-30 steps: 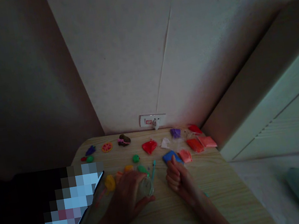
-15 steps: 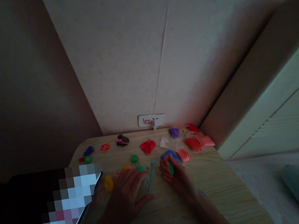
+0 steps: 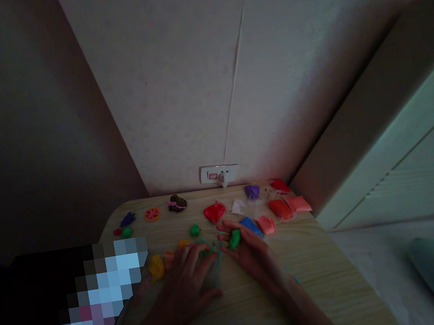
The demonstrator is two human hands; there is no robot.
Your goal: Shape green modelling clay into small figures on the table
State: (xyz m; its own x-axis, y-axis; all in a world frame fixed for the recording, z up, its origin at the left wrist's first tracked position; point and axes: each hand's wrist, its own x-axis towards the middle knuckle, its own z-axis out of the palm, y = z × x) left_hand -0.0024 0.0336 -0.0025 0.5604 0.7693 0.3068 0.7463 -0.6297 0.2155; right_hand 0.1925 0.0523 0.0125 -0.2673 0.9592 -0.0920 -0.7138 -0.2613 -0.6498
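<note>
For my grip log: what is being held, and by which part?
The right hand cups a small rounded green clay-like lump by its side away from the camera. Left hand: cannot tell.

We have a green clay-like lump (image 3: 234,238) in our right hand (image 3: 258,253); behind it on the wood-grain tabletop (image 3: 326,282) lies a flat blue packet (image 3: 252,226), farther back a red packet (image 3: 214,213) left of a white scrap (image 3: 237,206).

Left hand (image 3: 183,277) seemingly blurred, grasp unclear
</note>
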